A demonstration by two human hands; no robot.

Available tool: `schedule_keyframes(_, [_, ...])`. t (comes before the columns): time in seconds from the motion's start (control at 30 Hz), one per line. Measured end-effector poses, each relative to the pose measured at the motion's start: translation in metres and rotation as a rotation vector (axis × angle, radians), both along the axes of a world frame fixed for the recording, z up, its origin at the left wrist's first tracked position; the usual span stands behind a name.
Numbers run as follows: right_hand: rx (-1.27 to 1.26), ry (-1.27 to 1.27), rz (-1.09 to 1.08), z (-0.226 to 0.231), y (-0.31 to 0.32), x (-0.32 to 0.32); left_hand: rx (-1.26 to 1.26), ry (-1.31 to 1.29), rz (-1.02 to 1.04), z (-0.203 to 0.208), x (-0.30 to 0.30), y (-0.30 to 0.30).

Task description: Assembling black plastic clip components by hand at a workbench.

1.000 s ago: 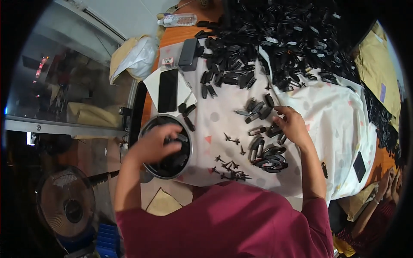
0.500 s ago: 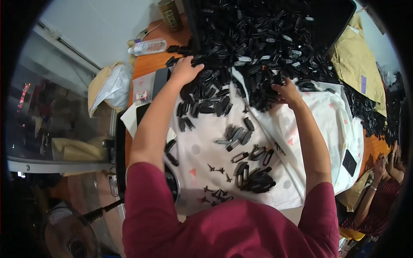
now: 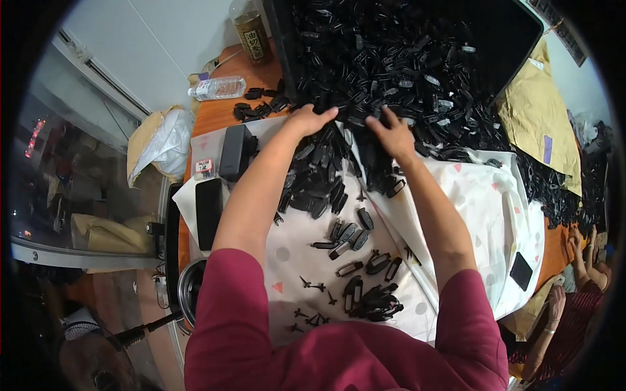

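Note:
A big heap of small black plastic parts (image 3: 391,58) spills from a black bin (image 3: 521,39) onto the cloth. My left hand (image 3: 312,122) lies at the near edge of the heap, thumb stretched out to the right, its other fingers partly hidden. Close by, my right hand (image 3: 395,137) rests against the parts with fingers spread, holding nothing. A looser batch of black parts (image 3: 317,186) lies on the white cloth (image 3: 280,254) below the hands. Nearer to me are small groups of grey-black casings (image 3: 349,233), dark oblong frames (image 3: 375,302) and thin pronged pieces (image 3: 313,285).
At the left stand a grey box (image 3: 235,152) and a black phone (image 3: 208,212); a clear bottle (image 3: 220,88) lies behind them. A brown bottle (image 3: 251,32) stands at the back. Paper sacking (image 3: 541,111) hangs at the right. Another person's arm (image 3: 554,309) shows at lower right.
My hands have come closer together at the heap's near edge, the right one moving left and the left one right. More black parts lie below the left hand. The view has shifted slightly.

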State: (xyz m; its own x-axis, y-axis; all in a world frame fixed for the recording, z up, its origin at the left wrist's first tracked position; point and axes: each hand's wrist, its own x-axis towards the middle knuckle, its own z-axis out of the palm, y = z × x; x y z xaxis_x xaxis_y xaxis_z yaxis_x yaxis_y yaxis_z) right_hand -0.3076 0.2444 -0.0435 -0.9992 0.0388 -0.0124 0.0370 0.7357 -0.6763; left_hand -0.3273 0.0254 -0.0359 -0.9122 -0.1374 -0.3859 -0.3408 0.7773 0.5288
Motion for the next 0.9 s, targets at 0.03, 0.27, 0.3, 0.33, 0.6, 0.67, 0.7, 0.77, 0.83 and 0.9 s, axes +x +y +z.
schedule_keyframes(0.03, [-0.053, 0.061, 0.092, -0.009, 0.01, 0.002, 0.154, -0.067, 0.059, 0.017, 0.016, 0.022])
schedule_keyframes(0.27, [-0.064, 0.099, 0.494, 0.009, -0.021, 0.091, 0.372, -0.095, -0.261, 0.002, 0.096, 0.014])
schedule_keyframes(0.3, [-0.074, 0.055, 0.543, 0.016, -0.018, 0.108, 0.403, -0.065, -0.334, -0.009, 0.111, 0.008])
schedule_keyframes(0.33, [0.008, 0.07, 0.582, 0.014, -0.014, 0.125, 0.435, -0.033, -0.414, -0.015, 0.127, 0.005])
schedule_keyframes(0.6, [0.175, 0.037, 0.632, 0.018, 0.016, 0.213, 0.031, 0.144, -0.514, 0.002, 0.226, 0.03])
schedule_keyframes(0.67, [0.181, 0.026, 0.647, 0.021, 0.023, 0.228, 0.042, 0.193, -0.556, 0.001, 0.242, 0.032])
schedule_keyframes(0.7, [0.156, 0.119, 0.681, 0.016, 0.028, 0.234, 0.021, 0.172, -0.588, 0.003, 0.248, 0.032])
schedule_keyframes(0.77, [0.069, 0.099, 0.693, 0.021, 0.038, 0.243, 0.006, 0.127, -0.64, 0.019, 0.256, 0.037])
schedule_keyframes(0.83, [-0.101, 0.066, 0.717, 0.032, 0.049, 0.251, 0.025, 0.122, -0.648, 0.019, 0.263, 0.037])
schedule_keyframes(0.9, [-0.077, 0.171, 0.587, 0.039, 0.059, 0.265, -0.027, 0.271, -0.686, 0.008, 0.272, 0.031])
